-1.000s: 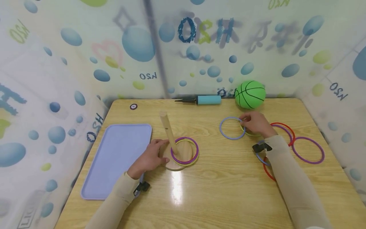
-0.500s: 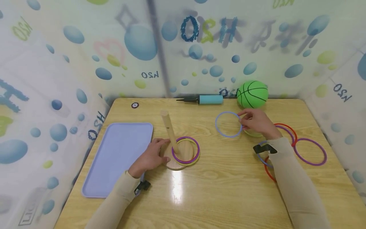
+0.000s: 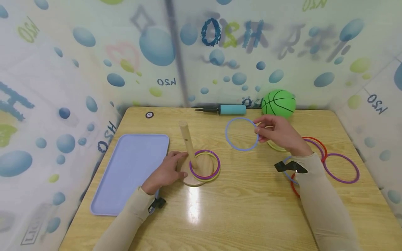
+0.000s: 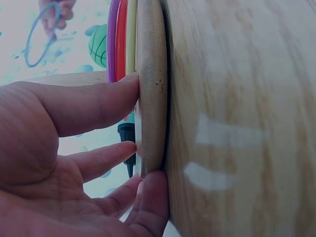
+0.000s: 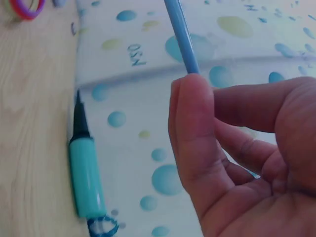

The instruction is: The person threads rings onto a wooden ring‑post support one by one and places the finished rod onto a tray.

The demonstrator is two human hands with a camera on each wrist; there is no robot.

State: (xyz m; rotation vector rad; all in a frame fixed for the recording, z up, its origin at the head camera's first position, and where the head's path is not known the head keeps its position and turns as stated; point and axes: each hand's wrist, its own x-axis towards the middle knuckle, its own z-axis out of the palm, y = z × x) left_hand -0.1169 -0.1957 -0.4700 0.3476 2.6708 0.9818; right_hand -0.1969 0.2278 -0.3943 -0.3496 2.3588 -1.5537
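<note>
In the head view my left hand (image 3: 164, 171) rests at the left side of a ring-toss stand's round wooden base (image 3: 185, 179), thumb and fingers spread. The left wrist view shows fingertips on the upper face and rim of that base (image 4: 154, 98). A wooden peg (image 3: 187, 143) rises from it, tilted leftward in view. Purple (image 3: 216, 160), yellow and red rings lie stacked around the peg. My right hand (image 3: 281, 134) pinches a blue ring (image 3: 226, 134) between thumb and fingers, raised and tilted over the table. In the right wrist view, the blue ring (image 5: 181, 37) extends upward from the fingertips.
More rings lie at right: a yellow ring (image 3: 276, 147), a red ring (image 3: 317, 140) on a purple one, another purple ring (image 3: 356, 167), blue and red rings partly under my right forearm. A lilac tray (image 3: 135, 157), a hand pump (image 3: 232, 109), a green ball (image 3: 278, 103) and a small disc (image 3: 149, 115) also show.
My right hand has lifted the blue ring from beside the yellow one and carried it left toward the stand. My left hand stays at the base.
</note>
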